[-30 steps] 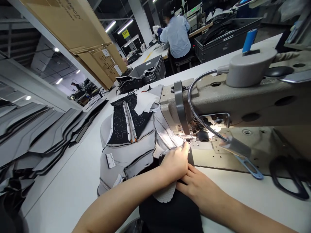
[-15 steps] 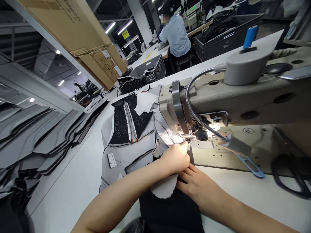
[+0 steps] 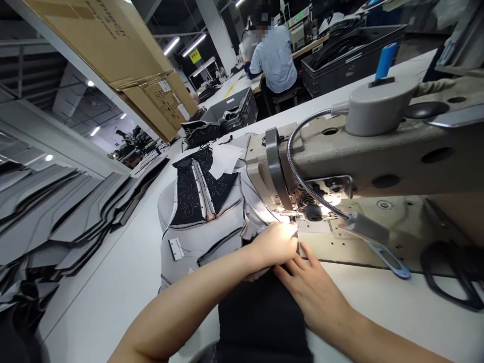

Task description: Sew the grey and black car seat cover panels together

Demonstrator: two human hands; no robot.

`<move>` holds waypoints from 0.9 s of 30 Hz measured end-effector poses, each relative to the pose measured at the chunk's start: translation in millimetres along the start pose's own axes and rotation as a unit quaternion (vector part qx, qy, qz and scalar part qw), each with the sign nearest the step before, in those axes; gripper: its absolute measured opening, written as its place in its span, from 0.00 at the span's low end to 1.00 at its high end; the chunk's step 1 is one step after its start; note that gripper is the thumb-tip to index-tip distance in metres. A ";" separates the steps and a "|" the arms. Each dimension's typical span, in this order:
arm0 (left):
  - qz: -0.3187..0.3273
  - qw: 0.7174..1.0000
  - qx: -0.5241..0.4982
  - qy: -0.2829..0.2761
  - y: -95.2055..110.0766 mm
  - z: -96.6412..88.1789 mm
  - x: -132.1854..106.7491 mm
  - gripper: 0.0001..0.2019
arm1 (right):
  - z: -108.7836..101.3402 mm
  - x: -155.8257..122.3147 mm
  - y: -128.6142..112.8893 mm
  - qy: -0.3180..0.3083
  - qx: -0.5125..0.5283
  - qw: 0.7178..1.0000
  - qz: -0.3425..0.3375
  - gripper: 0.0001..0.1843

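My left hand is closed, pinching the edge of a grey fabric cover right by the lit needle area of a sewing machine. Black fabric runs from under both hands toward me. On its right edge lies my right hand, fingers stretched out and spread, the fingertips close beneath the left hand. The cover spreads left of the machine, with a black stitched panel and a white paper-like piece on it. My left hand hides the exact spot under the needle.
Stacked grey panels lie along the left. Black scissors and a blue-handled tool are at the right. Behind are a cardboard box, a grey crate and a seated person.
The light mesh flap below my left hand has mostly slipped out of sight. My right hand has spread its fingers, and the black fabric now lies flatter.
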State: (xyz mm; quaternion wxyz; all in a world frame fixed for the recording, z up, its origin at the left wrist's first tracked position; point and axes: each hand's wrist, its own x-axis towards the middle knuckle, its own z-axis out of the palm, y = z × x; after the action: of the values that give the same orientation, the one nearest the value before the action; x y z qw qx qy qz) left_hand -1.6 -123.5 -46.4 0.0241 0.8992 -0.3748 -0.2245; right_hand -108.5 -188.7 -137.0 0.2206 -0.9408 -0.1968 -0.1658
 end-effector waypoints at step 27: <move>0.034 0.985 0.135 0.102 -14.9 42.2 -9.8 0.21 | -33.8 0.4 48.9 0.032 0.050 0.998 -0.033 0.18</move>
State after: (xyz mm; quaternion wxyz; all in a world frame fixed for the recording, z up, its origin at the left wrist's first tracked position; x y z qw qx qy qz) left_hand -15.5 -100.8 -83.7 -0.0515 0.8991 -0.4277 -0.0776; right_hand -94.0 -245.2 -125.3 0.2679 -0.9159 -0.2285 -0.1928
